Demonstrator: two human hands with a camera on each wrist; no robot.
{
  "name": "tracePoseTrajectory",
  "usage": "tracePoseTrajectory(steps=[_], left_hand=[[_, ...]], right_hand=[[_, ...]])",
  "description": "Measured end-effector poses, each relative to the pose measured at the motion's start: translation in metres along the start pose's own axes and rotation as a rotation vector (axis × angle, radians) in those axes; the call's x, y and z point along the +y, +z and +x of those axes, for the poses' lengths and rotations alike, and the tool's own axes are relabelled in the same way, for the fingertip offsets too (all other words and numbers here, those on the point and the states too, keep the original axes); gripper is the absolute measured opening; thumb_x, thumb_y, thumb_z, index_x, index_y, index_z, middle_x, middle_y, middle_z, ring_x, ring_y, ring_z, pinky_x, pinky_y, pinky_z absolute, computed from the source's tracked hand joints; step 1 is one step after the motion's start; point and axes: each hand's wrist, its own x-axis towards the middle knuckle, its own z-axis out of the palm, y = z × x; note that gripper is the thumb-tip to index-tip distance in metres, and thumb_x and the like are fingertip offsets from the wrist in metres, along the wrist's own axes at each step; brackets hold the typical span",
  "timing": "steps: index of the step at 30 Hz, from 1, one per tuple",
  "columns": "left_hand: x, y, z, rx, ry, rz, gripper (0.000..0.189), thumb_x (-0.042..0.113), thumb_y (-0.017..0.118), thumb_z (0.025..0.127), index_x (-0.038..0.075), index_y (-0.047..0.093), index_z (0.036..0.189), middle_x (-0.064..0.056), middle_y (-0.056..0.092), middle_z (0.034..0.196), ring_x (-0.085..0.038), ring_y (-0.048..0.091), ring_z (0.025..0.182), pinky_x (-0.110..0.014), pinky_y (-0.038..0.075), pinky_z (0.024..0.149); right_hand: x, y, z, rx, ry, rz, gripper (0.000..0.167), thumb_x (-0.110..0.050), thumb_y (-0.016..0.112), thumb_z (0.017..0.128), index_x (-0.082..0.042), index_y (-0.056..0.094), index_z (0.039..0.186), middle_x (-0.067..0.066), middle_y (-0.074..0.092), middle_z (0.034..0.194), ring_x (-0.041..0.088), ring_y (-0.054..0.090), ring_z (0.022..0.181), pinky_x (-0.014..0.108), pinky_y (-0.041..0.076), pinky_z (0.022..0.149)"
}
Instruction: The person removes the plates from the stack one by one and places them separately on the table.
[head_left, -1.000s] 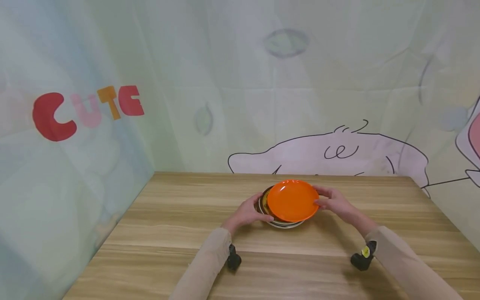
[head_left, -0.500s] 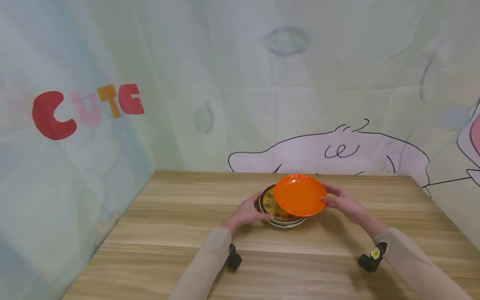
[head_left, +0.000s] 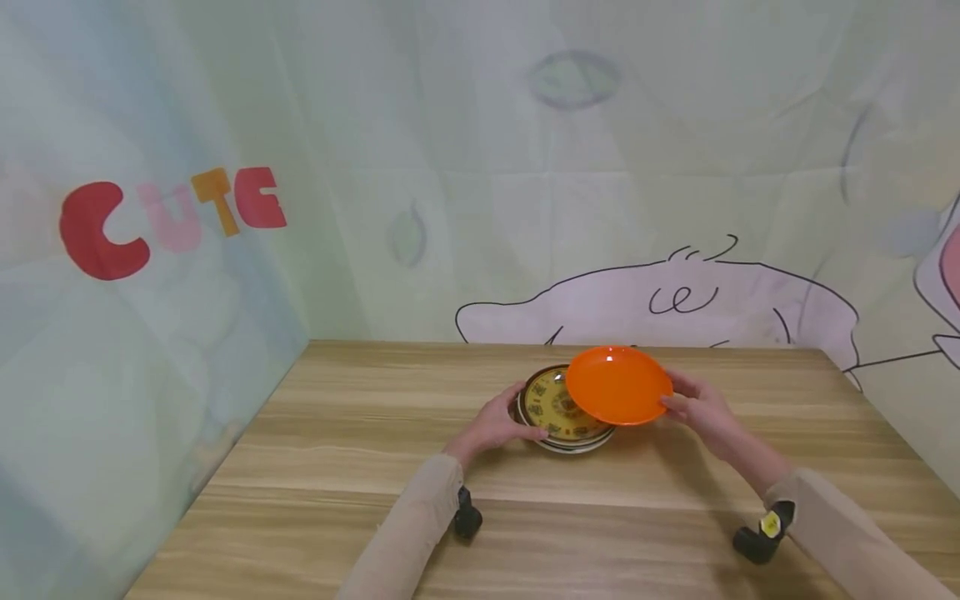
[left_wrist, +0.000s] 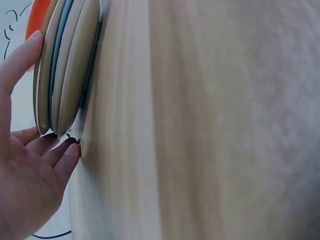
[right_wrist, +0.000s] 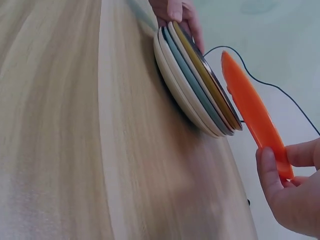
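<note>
An orange plate [head_left: 619,386] is held up by its right rim, pinched between the thumb and fingers of my right hand [head_left: 705,413]. In the right wrist view the orange plate [right_wrist: 257,112] hangs tilted, apart from the stack. Beside and below it sits a stack of several plates [left_wrist: 67,65], topped by a yellow-brown patterned plate [head_left: 558,408] with a dark rim. My left hand [head_left: 495,427] holds the stack at its left edge. In the left wrist view, the left thumb lies on the upper rim while the fingers [left_wrist: 60,152] reach around the side.
A wood-grain table [head_left: 585,533] spreads under the stack and both arms. Behind it and to the left hangs a printed cloth backdrop [head_left: 420,167] with cartoon drawings and letters. Small black devices [head_left: 467,517] are worn on both wrists.
The orange plate has moved right and slightly away in my right hand, uncovering more of the patterned plate. My left hand has stayed at the stack.
</note>
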Motion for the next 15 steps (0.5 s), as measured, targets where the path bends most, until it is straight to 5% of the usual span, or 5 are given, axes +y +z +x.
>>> tracePoseTrajectory(steps=[15], left_hand=[[0.000,0.000,-0.002,0.004,0.021,-0.002,0.099,0.035,0.080,0.065,0.004,0.026,0.142,-0.018,0.033,0.142,-0.030,0.033,0.129,-0.042,0.027,0.107]], right_hand=[[0.005,-0.007,-0.019,0.098,0.067,0.093,0.060,-0.002,0.044,0.093,0.008,0.010,0.141,0.034,0.016,0.141,-0.008,0.053,0.080,0.016,0.049,0.080]])
